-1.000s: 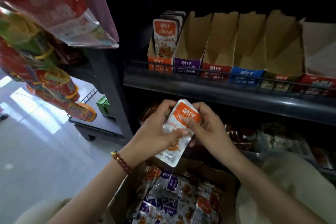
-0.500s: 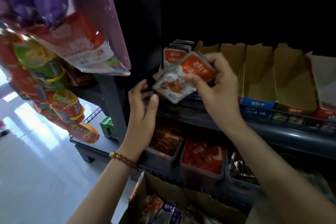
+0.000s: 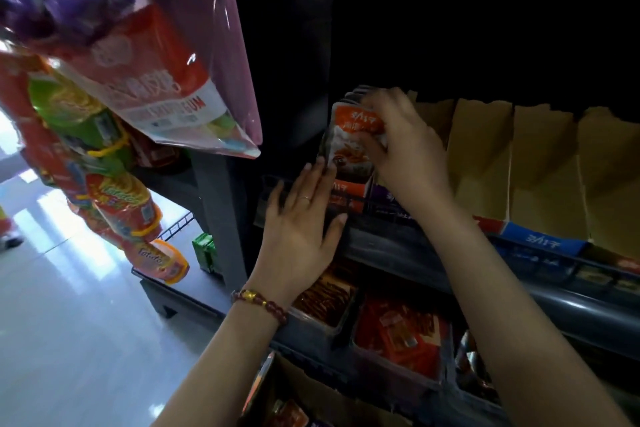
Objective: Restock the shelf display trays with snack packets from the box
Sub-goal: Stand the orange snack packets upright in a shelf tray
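Observation:
My right hand (image 3: 401,146) grips an orange-and-white snack packet (image 3: 349,139) and holds it in the leftmost display tray (image 3: 348,192), in front of other packets standing there. With straight fingers, my left hand (image 3: 301,222) touches the packet's left edge and the front of that tray. To the right stands a row of cardboard display trays (image 3: 540,170) with purple, red and blue fronts; their insides look bare. The brown box (image 3: 311,392) with packets is at the bottom edge, mostly cut off.
A dark shelf rail (image 3: 554,302) runs below the trays. Under it sit clear bins of red and brown snacks (image 3: 401,333). Large hanging snack bags (image 3: 131,73) crowd the upper left. A shiny floor lies at left, with a low wire shelf holding a green pack (image 3: 204,251).
My right hand carried the packet from above the box up and into the leftmost tray. My left hand let go of it, rose and now touches the tray and packet edge.

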Motion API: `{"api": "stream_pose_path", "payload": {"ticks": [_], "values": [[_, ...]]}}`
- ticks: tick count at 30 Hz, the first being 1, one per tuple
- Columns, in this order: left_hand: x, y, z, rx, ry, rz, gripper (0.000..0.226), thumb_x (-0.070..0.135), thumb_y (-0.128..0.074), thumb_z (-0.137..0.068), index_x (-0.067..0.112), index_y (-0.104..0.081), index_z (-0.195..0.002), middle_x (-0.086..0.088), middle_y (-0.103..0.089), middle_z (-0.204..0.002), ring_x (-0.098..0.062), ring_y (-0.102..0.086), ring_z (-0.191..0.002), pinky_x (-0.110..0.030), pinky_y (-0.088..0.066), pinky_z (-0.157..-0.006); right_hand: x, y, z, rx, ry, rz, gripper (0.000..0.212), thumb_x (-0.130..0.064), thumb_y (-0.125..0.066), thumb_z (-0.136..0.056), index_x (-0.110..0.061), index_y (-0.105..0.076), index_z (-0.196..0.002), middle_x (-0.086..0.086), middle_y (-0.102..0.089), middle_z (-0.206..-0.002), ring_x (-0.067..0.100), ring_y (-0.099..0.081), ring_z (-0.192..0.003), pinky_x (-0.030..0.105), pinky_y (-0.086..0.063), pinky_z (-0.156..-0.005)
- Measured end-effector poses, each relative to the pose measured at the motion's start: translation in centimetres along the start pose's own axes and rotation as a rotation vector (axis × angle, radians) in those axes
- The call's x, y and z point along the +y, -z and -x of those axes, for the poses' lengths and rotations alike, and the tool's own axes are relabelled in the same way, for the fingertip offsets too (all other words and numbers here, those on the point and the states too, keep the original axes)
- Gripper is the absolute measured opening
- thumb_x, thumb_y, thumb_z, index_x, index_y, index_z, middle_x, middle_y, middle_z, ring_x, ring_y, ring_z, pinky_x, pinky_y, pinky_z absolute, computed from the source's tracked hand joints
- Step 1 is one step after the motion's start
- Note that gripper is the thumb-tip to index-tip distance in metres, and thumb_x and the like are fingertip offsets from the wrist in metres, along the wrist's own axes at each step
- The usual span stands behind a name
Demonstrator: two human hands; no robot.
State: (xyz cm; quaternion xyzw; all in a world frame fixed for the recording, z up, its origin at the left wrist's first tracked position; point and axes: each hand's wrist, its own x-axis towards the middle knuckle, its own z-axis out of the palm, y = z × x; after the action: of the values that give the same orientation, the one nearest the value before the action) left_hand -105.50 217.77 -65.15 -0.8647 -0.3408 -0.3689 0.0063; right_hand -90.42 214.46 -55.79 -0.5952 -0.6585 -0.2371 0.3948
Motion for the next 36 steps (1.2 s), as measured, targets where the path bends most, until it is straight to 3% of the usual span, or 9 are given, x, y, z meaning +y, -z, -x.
{"api": "stream_pose_path", "payload": {"ticks": [4, 9, 13, 17, 22, 26, 29, 36], "values": [[-0.4, -0.1, -0.1, 0.040, -0.014, -0.005, 0.052, 0.038, -0.038, -0.094, 0.013, -0.044, -0.139, -0.006, -0.043, -0.147, -0.018, -0.033, -0.139, -0.049, -0.023, -0.112, 0.4, -1.0, 0.4, -0.048, -0.035, 0.099, 0.040, -0.015, -0.064, -0.088, -0.013, -0.052, -0.126, 0.010, -0.045, -0.135, 0.030, -0.062, -0.088, 0.028, -0.043, -0.052], [-0.6, -0.1, 0.1, 0.021, -0.036, 0.004, 0.053, 0.038, -0.038, -0.094, 0.013, -0.042, -0.141, -0.006, -0.042, -0.147, -0.018, -0.034, -0.138, -0.046, -0.023, -0.112, -0.3, -1.9, 0.5, 0.056, -0.139, 0.187, 0.052, -0.007, -0.074, -0.078, -0.015, -0.051, -0.124, 0.016, -0.044, -0.127, 0.027, -0.057, -0.101, 0.024, -0.044, -0.051], [-0.9, -0.1, 0.1, 0.022, -0.052, 0.004, 0.054, 0.038, -0.038, -0.094, 0.013, -0.041, -0.141, -0.006, -0.042, -0.147, -0.018, -0.035, -0.138, -0.046, -0.023, -0.111, -1.0, -2.4, 1.0, 0.109, -0.166, 0.363, 0.034, -0.008, -0.076, -0.073, -0.014, -0.064, -0.105, 0.017, -0.052, -0.111, 0.032, -0.054, -0.095, 0.036, -0.047, -0.069], [-1.0, -0.1, 0.2, 0.019, -0.055, 0.010, 0.054, 0.038, -0.039, -0.093, 0.014, -0.041, -0.141, -0.006, -0.043, -0.147, -0.017, -0.035, -0.137, -0.047, -0.025, -0.110, -0.9, -2.9, 1.8, 0.003, -0.202, 0.385, 0.027, -0.009, -0.077, -0.070, -0.013, -0.069, -0.095, 0.018, -0.057, -0.106, 0.037, -0.055, -0.093, 0.041, -0.044, -0.073], [-1.1, -0.2, 0.1, 0.022, -0.060, 0.003, 0.055, 0.037, -0.040, -0.092, 0.013, -0.040, -0.141, -0.006, -0.043, -0.147, -0.017, -0.036, -0.137, -0.048, -0.027, -0.110, -1.5, -2.8, 2.3, -0.068, -0.221, 0.251, 0.026, -0.013, -0.071, -0.077, -0.015, -0.070, -0.103, 0.017, -0.057, -0.110, 0.037, -0.055, -0.104, 0.045, -0.043, -0.083], [-1.2, -0.4, 0.1, 0.028, -0.066, 0.014, 0.056, 0.036, -0.041, -0.090, 0.016, -0.035, -0.142, -0.007, -0.042, -0.147, -0.017, -0.035, -0.137, -0.046, -0.025, -0.110, -2.1, -2.4, 2.6, -0.012, -0.300, 0.256, 0.032, -0.019, -0.065, -0.081, -0.013, -0.064, -0.113, 0.024, -0.047, -0.123, 0.042, -0.043, -0.119, 0.052, -0.041, -0.096], [-1.3, -0.5, 0.1, 0.030, -0.071, 0.012, 0.057, 0.037, -0.041, -0.089, 0.018, -0.030, -0.142, -0.008, -0.043, -0.146, -0.018, -0.037, -0.136, -0.047, -0.026, -0.109, -2.2, -2.2, 2.6, -0.118, -0.362, 0.159, 0.039, -0.026, -0.058, -0.089, -0.016, -0.057, -0.126, 0.024, -0.038, -0.139, 0.040, -0.032, -0.133, 0.052, -0.030, -0.109], [-1.2, -0.4, 0.0, 0.048, -0.098, 0.025, 0.059, 0.033, -0.045, -0.087, 0.012, -0.033, -0.140, -0.011, -0.045, -0.144, -0.021, -0.040, -0.134, -0.052, -0.033, -0.107, -3.4, -3.0, 2.9, -0.178, -0.332, 0.106, 0.055, -0.034, -0.048, -0.093, -0.013, -0.040, -0.142, 0.014, -0.016, -0.157, 0.026, -0.021, -0.143, 0.045, -0.008, -0.117]]}}
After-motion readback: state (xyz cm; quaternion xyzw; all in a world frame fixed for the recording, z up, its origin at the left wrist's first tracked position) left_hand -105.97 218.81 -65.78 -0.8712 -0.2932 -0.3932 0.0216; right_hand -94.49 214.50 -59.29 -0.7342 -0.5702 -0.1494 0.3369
